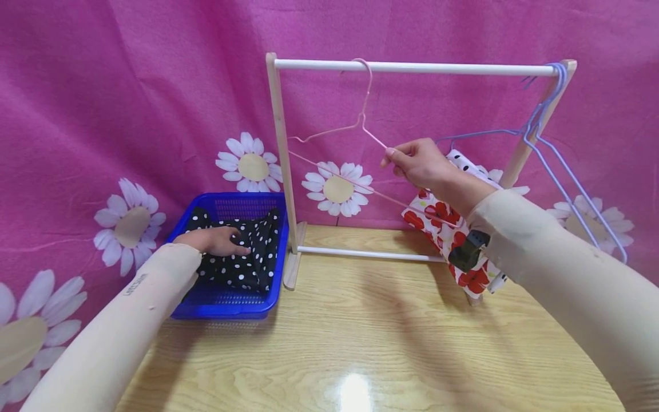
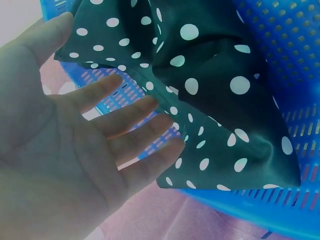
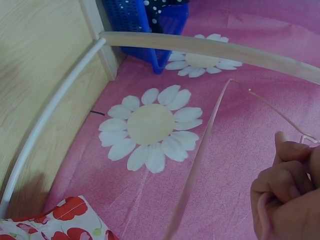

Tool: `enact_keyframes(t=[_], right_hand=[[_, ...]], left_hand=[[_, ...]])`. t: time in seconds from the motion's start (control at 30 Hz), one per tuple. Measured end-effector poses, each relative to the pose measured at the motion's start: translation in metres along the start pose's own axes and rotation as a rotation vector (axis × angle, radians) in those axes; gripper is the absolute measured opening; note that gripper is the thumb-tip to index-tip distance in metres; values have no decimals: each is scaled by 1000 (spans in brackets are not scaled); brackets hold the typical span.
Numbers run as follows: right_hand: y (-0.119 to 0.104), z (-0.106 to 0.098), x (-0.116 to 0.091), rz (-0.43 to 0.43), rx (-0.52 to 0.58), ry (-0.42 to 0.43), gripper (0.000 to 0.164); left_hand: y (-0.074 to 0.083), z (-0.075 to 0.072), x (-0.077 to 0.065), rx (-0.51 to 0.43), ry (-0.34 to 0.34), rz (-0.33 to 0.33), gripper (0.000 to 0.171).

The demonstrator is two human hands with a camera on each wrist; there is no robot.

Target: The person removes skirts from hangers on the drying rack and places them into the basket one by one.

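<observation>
My right hand (image 1: 424, 163) pinches the right shoulder of a pink wire hanger (image 1: 374, 138) between thumb and fingers. The hanger's hook lies over the white top bar (image 1: 437, 68) of a rack, left of its middle. In the right wrist view, curled fingers (image 3: 290, 185) show around the pink wire. My left hand (image 1: 221, 240) is over a black cloth with white dots (image 1: 262, 252), bunched inside a blue plastic basket (image 1: 221, 311). Seen from the left wrist, its fingers are spread and loosely extended beside the dotted cloth (image 2: 220, 65), gripping nothing.
Blue-violet hangers (image 1: 540, 111) hang at the rack's right end. Red-flowered white fabric (image 1: 473, 280) hangs there, with black-dotted white fabric (image 1: 465, 163) behind it, partly hidden by my right arm. The basket stands beside the rack's left wooden post (image 1: 280, 126). A pink flowered curtain backs the wooden table (image 1: 329, 332).
</observation>
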State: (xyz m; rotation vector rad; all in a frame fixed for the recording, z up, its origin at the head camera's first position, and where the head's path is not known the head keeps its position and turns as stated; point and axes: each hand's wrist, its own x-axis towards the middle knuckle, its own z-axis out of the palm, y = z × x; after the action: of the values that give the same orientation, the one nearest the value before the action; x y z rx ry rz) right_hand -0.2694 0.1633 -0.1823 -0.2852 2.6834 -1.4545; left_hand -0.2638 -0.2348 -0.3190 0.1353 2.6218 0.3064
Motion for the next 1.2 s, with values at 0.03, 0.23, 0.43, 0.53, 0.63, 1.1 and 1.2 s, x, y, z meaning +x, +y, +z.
enact_keyframes(t=[0.03,0.23,0.43,0.53,0.63,1.1,1.2], right_hand=[[0,0,0,-3,1,-1,32],[1,0,3,-16,-8,8,32],[-1,2,5,-11,-20,17,33],[-2,4,6,-22,-22,21,32],[-3,6,7,-29,-21,20,31],[-10,13,11,-17,-48,11,36],[-11,16,13,-23,-53,10,37]], left_hand=[[0,0,-1,-1,2,5,73],[3,-1,-4,-11,2,9,72],[4,2,-4,-21,-2,4,75],[5,4,-3,-21,-8,4,77],[6,7,-3,-8,-19,5,77],[14,7,-2,19,-57,-18,75],[14,7,-2,15,-64,-18,75]])
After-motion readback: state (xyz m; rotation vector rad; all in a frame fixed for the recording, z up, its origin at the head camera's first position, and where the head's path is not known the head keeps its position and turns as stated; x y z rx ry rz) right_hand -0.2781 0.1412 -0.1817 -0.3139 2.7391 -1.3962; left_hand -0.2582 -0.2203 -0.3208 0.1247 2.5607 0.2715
